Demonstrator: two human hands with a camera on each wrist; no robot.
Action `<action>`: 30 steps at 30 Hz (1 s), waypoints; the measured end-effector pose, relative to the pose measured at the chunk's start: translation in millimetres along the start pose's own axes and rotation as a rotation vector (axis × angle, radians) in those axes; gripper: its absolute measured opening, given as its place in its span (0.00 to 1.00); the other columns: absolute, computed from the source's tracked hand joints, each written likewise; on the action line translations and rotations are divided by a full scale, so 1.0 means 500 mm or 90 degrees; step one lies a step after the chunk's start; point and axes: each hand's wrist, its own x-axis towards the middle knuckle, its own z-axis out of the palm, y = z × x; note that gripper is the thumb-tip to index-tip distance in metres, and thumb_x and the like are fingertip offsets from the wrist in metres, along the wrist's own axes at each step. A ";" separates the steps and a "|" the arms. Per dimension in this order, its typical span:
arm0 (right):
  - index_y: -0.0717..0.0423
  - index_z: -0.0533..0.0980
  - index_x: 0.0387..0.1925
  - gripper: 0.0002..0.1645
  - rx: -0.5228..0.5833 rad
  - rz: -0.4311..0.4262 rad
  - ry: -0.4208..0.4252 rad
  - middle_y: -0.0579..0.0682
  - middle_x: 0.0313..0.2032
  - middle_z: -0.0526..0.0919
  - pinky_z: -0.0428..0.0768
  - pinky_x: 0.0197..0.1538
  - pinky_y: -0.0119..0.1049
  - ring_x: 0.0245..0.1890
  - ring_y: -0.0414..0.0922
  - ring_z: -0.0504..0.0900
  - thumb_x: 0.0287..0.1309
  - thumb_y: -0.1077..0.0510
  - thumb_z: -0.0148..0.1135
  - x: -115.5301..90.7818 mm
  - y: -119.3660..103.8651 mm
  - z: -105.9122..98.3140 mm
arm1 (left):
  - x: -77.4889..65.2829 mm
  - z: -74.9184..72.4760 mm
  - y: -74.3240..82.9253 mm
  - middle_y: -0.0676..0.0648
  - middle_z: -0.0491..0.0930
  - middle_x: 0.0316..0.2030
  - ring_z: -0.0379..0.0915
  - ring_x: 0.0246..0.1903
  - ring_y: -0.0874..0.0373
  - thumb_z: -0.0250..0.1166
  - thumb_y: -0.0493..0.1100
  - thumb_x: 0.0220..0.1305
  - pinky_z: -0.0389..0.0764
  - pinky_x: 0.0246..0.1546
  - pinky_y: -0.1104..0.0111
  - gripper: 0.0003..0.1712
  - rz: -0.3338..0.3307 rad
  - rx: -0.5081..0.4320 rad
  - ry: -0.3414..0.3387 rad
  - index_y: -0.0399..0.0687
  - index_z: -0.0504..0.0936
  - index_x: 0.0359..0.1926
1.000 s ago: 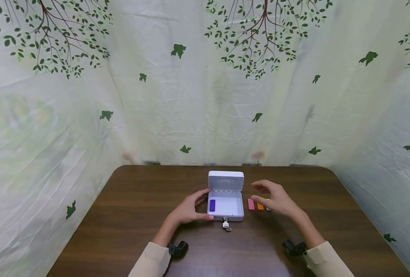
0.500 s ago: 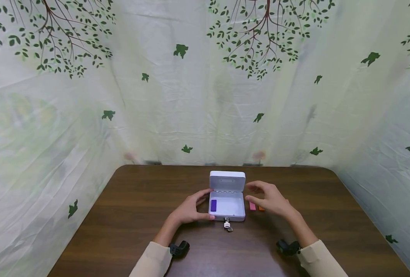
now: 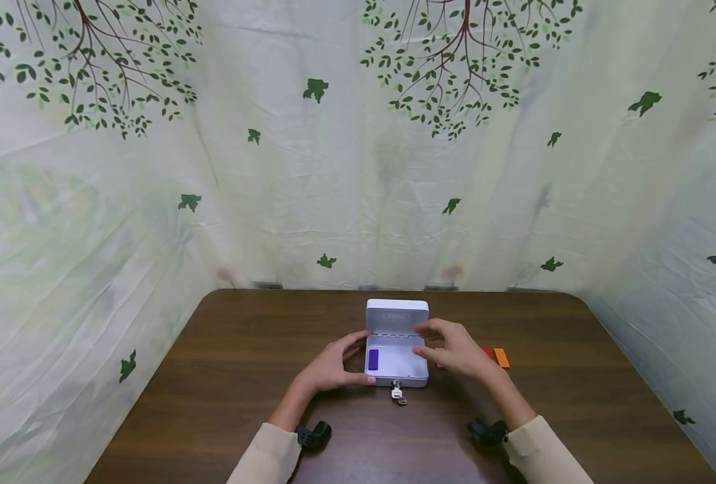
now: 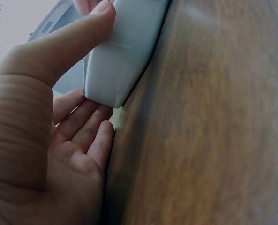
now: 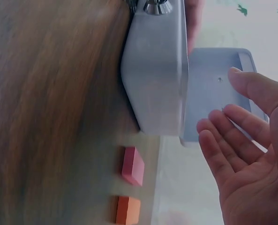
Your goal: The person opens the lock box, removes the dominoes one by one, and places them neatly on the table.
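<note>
A white cash box (image 3: 406,382) stands on the table with its lid (image 3: 396,316) raised and keys (image 3: 397,392) hanging from its front lock. Inside, along its left wall, lies a purple block (image 3: 373,359). My left hand (image 3: 333,366) grips the box's left end, thumb at the front wall and fingers toward the back. My right hand (image 3: 454,348) is over the box's right edge, fingers loosely bent and apart from the thumb, holding nothing in the right wrist view. To the right are a pink block (image 5: 133,166), a red block (image 3: 487,351) and an orange block (image 3: 501,357), partly covered by that hand.
The brown wooden table (image 3: 261,323) reaches back to a pale curtain (image 3: 345,168) printed with leaves and branches. Black camera bands (image 3: 313,435) sit on both wrists. Long cream sleeves (image 3: 267,454) cover the forearms.
My right hand has moved left from above the blocks to the box's right edge, uncovering blocks on its far side. My left hand stays on the box.
</note>
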 end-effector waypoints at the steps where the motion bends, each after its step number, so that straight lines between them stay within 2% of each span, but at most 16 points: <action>1: 0.62 0.79 0.60 0.30 -0.002 -0.004 -0.002 0.58 0.55 0.85 0.85 0.59 0.52 0.54 0.56 0.85 0.62 0.49 0.73 0.002 -0.001 0.003 | 0.000 0.000 0.000 0.50 0.64 0.76 0.62 0.75 0.52 0.82 0.56 0.51 0.67 0.76 0.57 0.57 -0.001 -0.001 0.001 0.53 0.63 0.77; 14: 0.63 0.79 0.59 0.29 -0.008 -0.017 -0.026 0.58 0.52 0.87 0.85 0.58 0.52 0.51 0.53 0.86 0.63 0.50 0.73 0.027 -0.017 0.040 | -0.001 0.000 -0.002 0.52 0.64 0.76 0.61 0.76 0.55 0.82 0.55 0.52 0.65 0.76 0.59 0.56 -0.002 -0.006 -0.003 0.54 0.63 0.77; 20: 0.62 0.80 0.59 0.28 0.004 -0.021 -0.043 0.57 0.52 0.87 0.85 0.59 0.51 0.51 0.53 0.86 0.62 0.50 0.73 0.035 -0.019 0.061 | -0.004 -0.003 0.000 0.50 0.64 0.76 0.62 0.76 0.52 0.82 0.55 0.52 0.66 0.76 0.57 0.56 -0.003 -0.005 0.000 0.53 0.63 0.78; 27: 0.64 0.80 0.57 0.26 -0.003 -0.064 -0.052 0.59 0.51 0.87 0.86 0.56 0.48 0.49 0.53 0.87 0.61 0.54 0.73 0.043 -0.016 0.084 | -0.006 -0.003 0.003 0.49 0.63 0.77 0.62 0.75 0.51 0.81 0.56 0.53 0.66 0.76 0.56 0.57 -0.005 -0.005 -0.005 0.52 0.62 0.78; 30: 0.63 0.80 0.58 0.27 -0.009 -0.055 -0.060 0.58 0.52 0.86 0.86 0.56 0.47 0.49 0.52 0.86 0.61 0.55 0.74 0.046 -0.016 0.091 | -0.004 -0.001 0.004 0.47 0.63 0.77 0.63 0.75 0.48 0.81 0.55 0.53 0.66 0.76 0.54 0.57 0.005 -0.011 -0.007 0.50 0.61 0.78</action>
